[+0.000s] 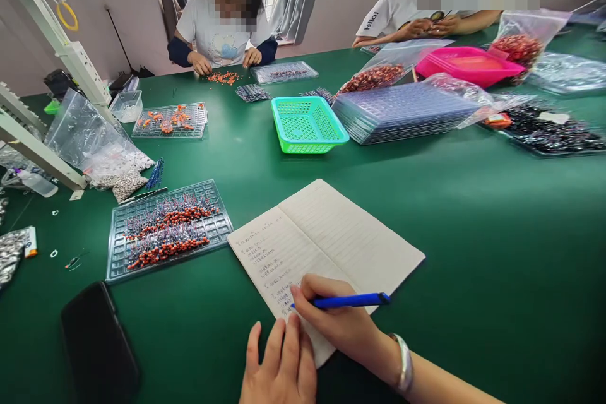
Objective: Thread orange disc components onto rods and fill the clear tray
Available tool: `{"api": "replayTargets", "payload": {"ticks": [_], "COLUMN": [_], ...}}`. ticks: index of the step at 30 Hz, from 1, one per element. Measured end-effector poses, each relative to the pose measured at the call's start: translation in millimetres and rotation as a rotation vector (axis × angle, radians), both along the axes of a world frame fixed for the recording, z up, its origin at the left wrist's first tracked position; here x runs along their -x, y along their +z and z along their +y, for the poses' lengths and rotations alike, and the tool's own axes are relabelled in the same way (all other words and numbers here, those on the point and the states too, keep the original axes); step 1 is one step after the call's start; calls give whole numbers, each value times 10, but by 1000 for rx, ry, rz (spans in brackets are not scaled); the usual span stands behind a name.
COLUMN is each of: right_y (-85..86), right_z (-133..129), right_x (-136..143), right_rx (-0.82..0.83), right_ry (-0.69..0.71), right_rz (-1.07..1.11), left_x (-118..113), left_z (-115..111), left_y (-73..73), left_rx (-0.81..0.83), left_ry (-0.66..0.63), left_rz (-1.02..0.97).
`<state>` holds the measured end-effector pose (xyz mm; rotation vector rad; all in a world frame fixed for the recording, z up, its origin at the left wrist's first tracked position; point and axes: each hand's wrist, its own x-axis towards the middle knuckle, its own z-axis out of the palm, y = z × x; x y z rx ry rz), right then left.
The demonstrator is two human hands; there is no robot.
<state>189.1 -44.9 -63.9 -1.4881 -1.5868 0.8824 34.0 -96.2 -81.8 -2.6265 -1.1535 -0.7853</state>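
Note:
An open notebook lies on the green table, lined, with handwriting on its left page and a bare right page. My right hand is closed around a blue pen, its tip touching the written page low on the left. A silver bangle circles that wrist. My left hand rests flat with fingers stretched, its fingertips at the notebook's lower edge. Left of the notebook, a clear compartment tray carries rows of small orange-tipped parts with thin wires.
A black phone lies at the lower left. Beyond the notebook are a green basket, stacked clear trays and a pink basket. Two people sit across the table, one near loose orange parts. A white frame stands left.

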Motion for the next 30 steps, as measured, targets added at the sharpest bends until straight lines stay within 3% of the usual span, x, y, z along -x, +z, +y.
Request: {"api": "replayTargets", "payload": {"ticks": [30], "right_y": [14], "right_z": [1], "right_x": [-5], "right_rx": [-9], "right_ry": [21], "right_rz": [-22], "left_x": [-7], "left_z": [-38], "left_y": [-92], "left_rx": [39], "left_ry": [28], "left_rz": [7]}}
